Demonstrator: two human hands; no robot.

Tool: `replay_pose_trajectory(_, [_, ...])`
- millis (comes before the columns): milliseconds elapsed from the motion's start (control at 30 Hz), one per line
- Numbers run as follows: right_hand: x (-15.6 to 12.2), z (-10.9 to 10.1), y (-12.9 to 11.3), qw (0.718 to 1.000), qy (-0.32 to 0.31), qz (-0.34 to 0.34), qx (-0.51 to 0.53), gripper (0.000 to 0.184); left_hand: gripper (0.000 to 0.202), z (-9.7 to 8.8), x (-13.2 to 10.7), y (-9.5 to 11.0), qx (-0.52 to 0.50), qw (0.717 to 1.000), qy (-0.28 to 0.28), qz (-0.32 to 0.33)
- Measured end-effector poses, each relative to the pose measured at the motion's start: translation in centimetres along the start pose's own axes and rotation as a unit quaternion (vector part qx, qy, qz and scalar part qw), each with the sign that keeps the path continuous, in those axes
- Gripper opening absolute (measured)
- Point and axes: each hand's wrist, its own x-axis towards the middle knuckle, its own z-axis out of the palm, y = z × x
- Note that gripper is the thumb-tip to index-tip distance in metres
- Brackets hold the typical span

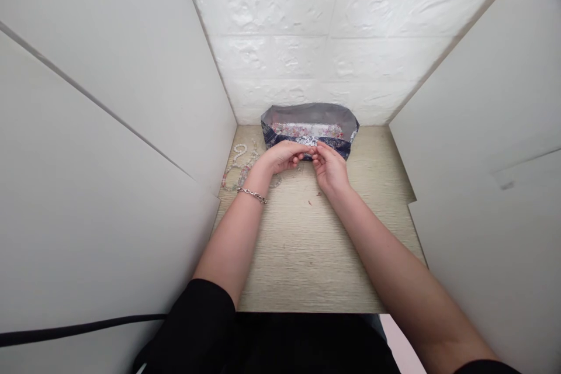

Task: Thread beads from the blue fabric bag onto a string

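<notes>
My left hand (284, 156) and my right hand (329, 165) meet fingertip to fingertip just in front of a dark blue patterned bag (309, 123) at the back of the table. Both hands are closed in a pinch on something small that I cannot make out. The bag stands open, with many small coloured beads (302, 129) inside. A metal chain bracelet (253, 194) is on my left wrist. Several finished bead bracelets (239, 165) lie on the table left of my left hand.
The light wooden table (307, 245) is boxed in by white panels left (109, 146) and right (486, 146) and a white textured wall (324, 29) behind. A black cable (79, 327) runs at lower left. A tiny bead (310, 203) lies loose.
</notes>
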Motion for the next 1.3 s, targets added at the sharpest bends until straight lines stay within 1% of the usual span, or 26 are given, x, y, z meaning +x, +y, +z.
replay_pose_trajectory(200, [0.27,-0.2,0.16,0.999,-0.014,-0.004,-0.045,0.015,0.011,0.09,-0.4,0.3,-0.005,1.0,0.001,-0.006])
replay_pose_trajectory(367, [0.12,-0.18,0.15,0.997,-0.037,0.002,-0.073,0.016,0.009,0.15,-0.42,0.29,-0.009,1.0,-0.005,0.004])
replay_pose_trajectory(500, [-0.04,-0.17,0.09,0.996,-0.059,0.024,-0.062,0.017,0.013,0.26,-0.37,0.28,-0.011,1.0,-0.001,0.004])
replay_pose_trajectory(733, [-0.18,-0.03,-0.25,0.995,-0.074,0.054,-0.044,0.014,0.013,0.48,-0.79,0.68,-0.01,1.0,-0.003,0.002])
replay_pose_trajectory(800, [-0.18,0.03,-0.32,0.995,-0.072,0.062,-0.035,0.012,0.012,0.45,-0.83,0.71,-0.009,1.0,-0.003,0.002])
replay_pose_trajectory(933, [-0.13,0.15,-0.45,0.995,-0.047,0.086,0.003,0.005,0.008,0.25,-0.71,0.58,0.003,1.0,-0.004,0.009])
replay_pose_trajectory(1067, [-0.08,0.22,-0.66,0.993,-0.035,0.105,0.04,0.003,0.009,-0.04,-0.42,0.29,0.022,1.0,-0.014,0.011])
replay_pose_trajectory(1300, [-0.1,0.21,-0.82,0.993,-0.036,0.108,0.043,0.003,0.01,-0.32,0.1,-0.17,0.041,0.999,-0.015,0.02])
